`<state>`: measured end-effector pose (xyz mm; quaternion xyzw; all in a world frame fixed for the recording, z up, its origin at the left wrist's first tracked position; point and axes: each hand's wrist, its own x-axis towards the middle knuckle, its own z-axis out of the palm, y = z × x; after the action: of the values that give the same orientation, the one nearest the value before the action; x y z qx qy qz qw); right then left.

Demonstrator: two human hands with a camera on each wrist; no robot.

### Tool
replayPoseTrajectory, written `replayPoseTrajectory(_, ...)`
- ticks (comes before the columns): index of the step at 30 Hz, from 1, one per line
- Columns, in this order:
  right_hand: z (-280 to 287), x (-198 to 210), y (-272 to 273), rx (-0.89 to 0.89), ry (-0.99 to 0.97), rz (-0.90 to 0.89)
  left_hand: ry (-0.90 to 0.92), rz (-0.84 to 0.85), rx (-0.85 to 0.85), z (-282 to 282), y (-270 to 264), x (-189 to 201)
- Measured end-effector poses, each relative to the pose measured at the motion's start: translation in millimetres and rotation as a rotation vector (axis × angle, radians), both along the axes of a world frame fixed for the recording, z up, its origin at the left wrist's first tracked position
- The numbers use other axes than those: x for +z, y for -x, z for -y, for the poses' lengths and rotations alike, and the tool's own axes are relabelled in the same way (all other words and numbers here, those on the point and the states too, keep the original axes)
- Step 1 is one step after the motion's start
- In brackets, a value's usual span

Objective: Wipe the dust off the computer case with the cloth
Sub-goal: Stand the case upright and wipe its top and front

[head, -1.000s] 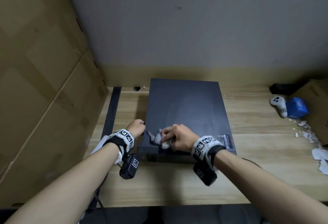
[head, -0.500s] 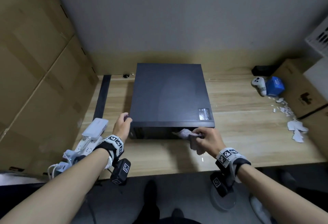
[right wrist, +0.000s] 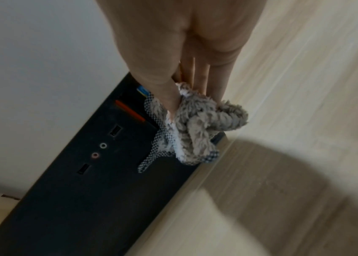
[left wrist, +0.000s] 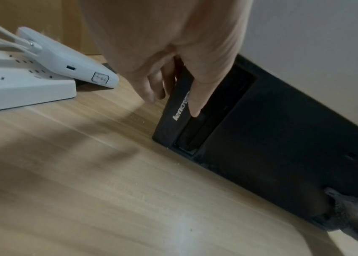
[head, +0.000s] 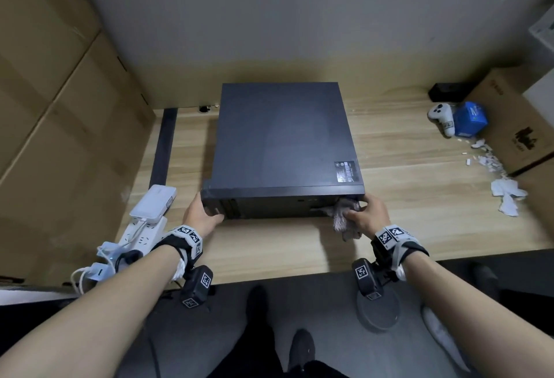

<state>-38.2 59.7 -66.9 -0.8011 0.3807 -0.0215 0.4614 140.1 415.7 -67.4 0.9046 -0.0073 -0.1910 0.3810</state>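
Right hand (head: 367,216) pinching cloth (head: 344,218) against case front (right wrist: 90,181), left hand (head: 200,216) seemingly gripping its corner

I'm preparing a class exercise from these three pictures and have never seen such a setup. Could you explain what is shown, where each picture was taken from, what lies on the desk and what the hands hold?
There is no machine: a person wears three cameras. The wide picture comes from the head, looking down; the other two come from the wrists, looking along the fingers. On the wooden desk lies a black computer case, flat on its side. The left hand grips its front left corner, thumb on the front panel. The right hand holds a bunched grey cloth against the front panel's right end. Also on the desk: a white power strip at left, and a white game controller, a blue box and torn paper scraps at right.
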Motion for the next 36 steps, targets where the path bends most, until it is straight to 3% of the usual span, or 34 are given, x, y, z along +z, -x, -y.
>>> replayPoseTrajectory(5,5,-27,-5,-0.016,0.003,-0.034,-0.091,-0.030,-0.038,0,-9,-29)
replayPoseTrajectory(12,9,-33,-15,-0.043,0.010,-0.094,-0.109,-0.056,-0.054,-5,-33,-51)
replayPoseTrajectory(19,16,-19,-15,-0.058,-0.013,-0.067,-0.176,0.056,-0.199,-4,-23,-30)
replayPoseTrajectory(24,27,28,-10,0.008,-0.017,-0.085,-0.223,0.135,-0.282,-1,-6,18)
replayPoseTrajectory(30,42,114,-14,0.095,0.078,-0.097,-0.291,0.148,-0.314,-6,-2,105)
replayPoseTrajectory(36,46,212,-32,0.194,0.144,-0.094,-0.145,0.115,-0.323,-8,-18,181)
